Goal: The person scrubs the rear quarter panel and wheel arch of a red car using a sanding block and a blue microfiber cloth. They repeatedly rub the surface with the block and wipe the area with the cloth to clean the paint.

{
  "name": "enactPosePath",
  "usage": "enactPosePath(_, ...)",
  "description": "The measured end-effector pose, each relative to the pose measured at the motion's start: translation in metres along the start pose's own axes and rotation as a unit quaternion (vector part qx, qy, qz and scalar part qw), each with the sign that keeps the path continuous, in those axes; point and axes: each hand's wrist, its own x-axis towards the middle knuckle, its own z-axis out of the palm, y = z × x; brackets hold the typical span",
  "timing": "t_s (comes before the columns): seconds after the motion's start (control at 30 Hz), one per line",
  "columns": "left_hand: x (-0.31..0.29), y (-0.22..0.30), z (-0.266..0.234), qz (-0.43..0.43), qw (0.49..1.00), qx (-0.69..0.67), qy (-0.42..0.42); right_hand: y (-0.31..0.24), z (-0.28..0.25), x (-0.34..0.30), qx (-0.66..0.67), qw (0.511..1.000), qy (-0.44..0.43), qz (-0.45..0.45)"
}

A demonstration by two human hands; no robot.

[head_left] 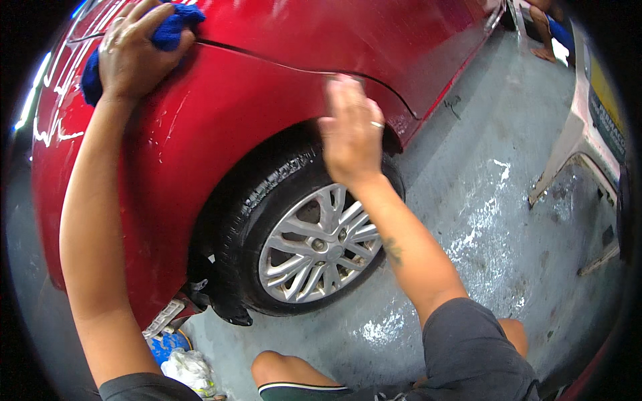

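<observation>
**Two hands working on a red car's rear fender**

A blue tub [167, 344] is sitting at the lower left of the frame under the car's edge, and a crumpled white plastic bag [188, 369] is lying just beside it; what the tub is holding cannot be told.

The left hand [134, 50] is pressing a blue cloth [170, 30] against the red car body [221, 113] at the upper left of the frame. Its fingers are curling loosely over the cloth, pinning it to the panel rather than clenching it. The bunched cloth is stretching from the lower left up toward the top centre, its ends sticking out on both sides of the hand.

The right hand [351, 130] is lying open and flat at the centre of the frame, fingers together and pointing up, touching the panel just above the wheel arch and holding nothing. Below it the tyre [267, 194] and its silver alloy wheel [317, 244] are standing on the wet concrete floor [495, 220]. A pale plastic chair [582, 134] is standing at the right, well apart from the car.
</observation>
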Motion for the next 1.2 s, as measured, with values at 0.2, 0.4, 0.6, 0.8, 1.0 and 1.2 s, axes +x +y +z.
enactPosePath(0.2, -0.003, 0.005, -0.001, 0.017, 0.999, 0.014, 0.039, -0.069, 0.008, 0.039, 0.044, 0.999, 0.008, -0.015)
enactPosePath(0.4, -0.005, -0.010, 0.002, 0.042, 0.998, 0.009, 0.050, 0.001, 0.005, -0.009, 0.038, 0.999, -0.013, 0.025)
enactPosePath(0.6, -0.003, -0.005, 0.019, 0.033, 0.997, 0.024, 0.059, 0.010, 0.010, -0.005, 0.043, 0.994, 0.010, 0.098)
enactPosePath(0.8, -0.008, -0.033, 0.016, 0.048, 0.998, 0.031, 0.026, 0.029, 0.021, -0.043, 0.044, 0.989, 0.041, 0.134)
enactPosePath(1.0, -0.002, -0.025, 0.022, 0.026, 0.998, 0.033, 0.046, 0.166, 0.006, -0.136, 0.061, 0.932, 0.016, 0.358)
enactPosePath(1.2, 0.001, -0.010, 0.022, 0.017, 0.997, 0.044, 0.053, 0.060, 0.020, -0.077, 0.089, 0.949, 0.054, 0.297)
